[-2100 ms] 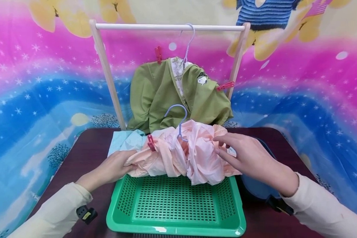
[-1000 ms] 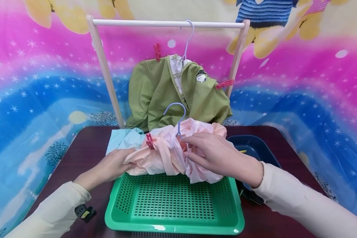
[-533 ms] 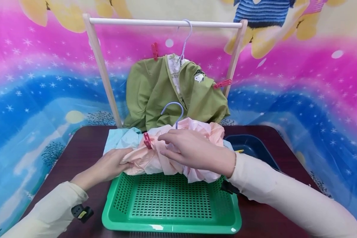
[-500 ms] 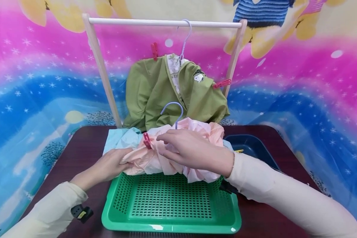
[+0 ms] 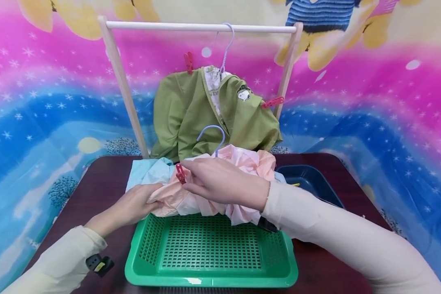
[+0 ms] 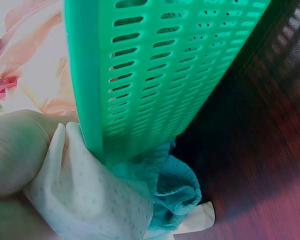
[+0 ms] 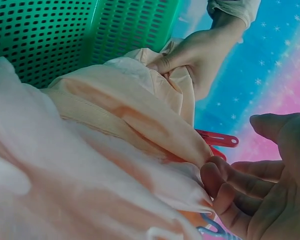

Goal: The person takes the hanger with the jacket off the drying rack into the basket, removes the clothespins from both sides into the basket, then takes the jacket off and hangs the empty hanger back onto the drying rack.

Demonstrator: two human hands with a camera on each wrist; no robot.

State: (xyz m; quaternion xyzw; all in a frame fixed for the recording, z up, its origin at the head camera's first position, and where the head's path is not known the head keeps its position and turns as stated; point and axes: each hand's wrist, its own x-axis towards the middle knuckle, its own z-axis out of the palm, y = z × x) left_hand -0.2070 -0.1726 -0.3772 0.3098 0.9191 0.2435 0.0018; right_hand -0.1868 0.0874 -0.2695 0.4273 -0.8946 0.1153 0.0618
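A pink garment (image 5: 242, 159) lies bunched over the far side of the green basket (image 5: 211, 281), the hook of its purple hanger (image 5: 212, 127) standing up from it. My left hand (image 5: 132, 203) pinches the garment's left end between thumb and fingers. A red clothespin (image 5: 180, 174) is clipped on the cloth near that end. Over the garment reaches my right hand (image 5: 217, 179), its fingertips beside the clothespin. In the right wrist view the thumb of the right hand (image 7: 275, 185) stands apart from its loosely bent fingers, near the clothespin (image 7: 217, 138).
Behind, a green jacket (image 5: 191, 110) with two red clothespins hangs from a wooden rack (image 5: 202, 27). Light-blue cloth (image 5: 147, 171) lies left of the garment. A dark blue tray (image 5: 317, 181) sits at the right on the dark table (image 5: 106, 179).
My right hand has moved left across the garment, from its right end past the hanger to the red clothespin. The left hand keeps its hold on the left end.
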